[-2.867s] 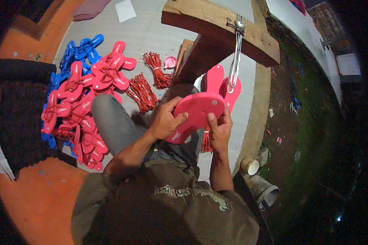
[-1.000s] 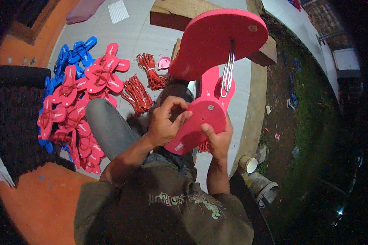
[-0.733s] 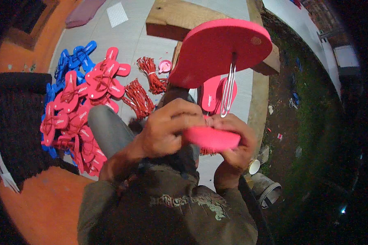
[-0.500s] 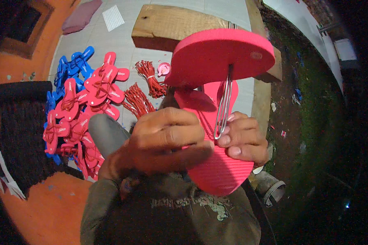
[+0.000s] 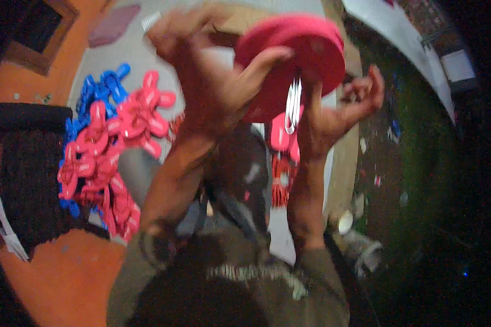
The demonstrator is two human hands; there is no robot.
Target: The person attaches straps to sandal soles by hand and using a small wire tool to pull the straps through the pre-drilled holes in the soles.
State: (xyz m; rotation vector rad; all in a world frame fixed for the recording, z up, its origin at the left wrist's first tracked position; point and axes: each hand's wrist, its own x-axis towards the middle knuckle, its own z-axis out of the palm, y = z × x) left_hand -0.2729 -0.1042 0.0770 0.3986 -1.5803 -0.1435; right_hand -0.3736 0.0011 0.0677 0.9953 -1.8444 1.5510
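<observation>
A rounded pink flip-flop sole (image 5: 324,60) stands at the wooden block, its edge looking layered, though motion blurs it. Out of its face, toward me, sticks a bright looped metal wire tool (image 5: 293,109). My left hand (image 5: 218,82) is at the left of the sole, its thumb laid across the pink face and its fingers spread away. On the other side my right hand (image 5: 338,111) has its thumb by the sole, beside the wire, with its fingers stretched out to the right. Neither hand is wrapped round anything.
A heap of pink flip-flops (image 5: 109,128) lies at the left, with blue flip-flops (image 5: 112,84) behind and under it. The wooden block (image 5: 245,22) is partly hidden behind my hands. Below the wire are pink pieces (image 5: 281,136) and red straps (image 5: 280,191).
Both hands have moved up and forward to the sole at the block, fingers now spread. The ribbed pink sole they held near me has left that spot.
</observation>
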